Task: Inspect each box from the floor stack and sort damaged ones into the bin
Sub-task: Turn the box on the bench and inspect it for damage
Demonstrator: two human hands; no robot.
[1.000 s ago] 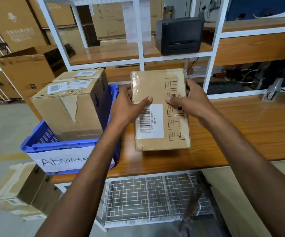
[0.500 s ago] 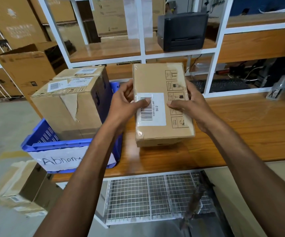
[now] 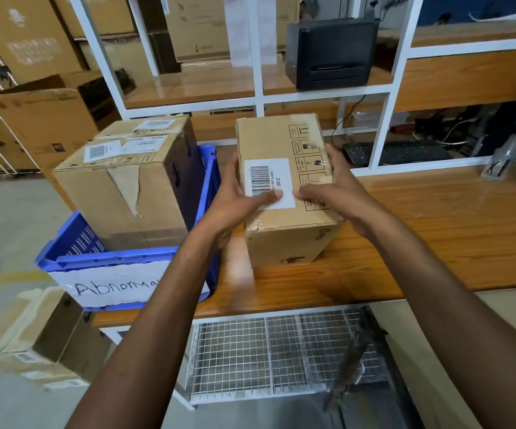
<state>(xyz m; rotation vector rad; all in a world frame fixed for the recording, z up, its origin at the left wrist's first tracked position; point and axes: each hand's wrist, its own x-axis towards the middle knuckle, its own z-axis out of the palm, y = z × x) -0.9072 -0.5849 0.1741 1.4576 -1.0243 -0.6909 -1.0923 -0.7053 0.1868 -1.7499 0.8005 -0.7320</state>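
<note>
1. One barcode-labelled carton [image 3: 281, 144], 12 o'clock: your left hand [image 3: 235, 202] and right hand [image 3: 340, 196] grip its sides above the wooden surface [image 3: 451, 230].
2. Two in the blue bin [image 3: 111, 261], 10 o'clock: torn carton [image 3: 126, 193], second carton [image 3: 145, 126] behind.
3. At 8 o'clock, floor stack [image 3: 34, 345]; at 1 o'clock, printer [image 3: 331, 54].

This is a warehouse packing station. Stacks of brown shipping cartons [image 3: 30, 41] stand in the background on a bare concrete floor [image 3: 0, 230]. A white-framed wooden workbench [image 3: 436, 230] holds a black label printer [image 3: 331, 54], a keyboard [image 3: 395, 151] and a blue bin [image 3: 120, 260] hand-marked "Abnorma…"; the box [image 3: 281, 140] at the bench bears a barcode sticker.
</note>
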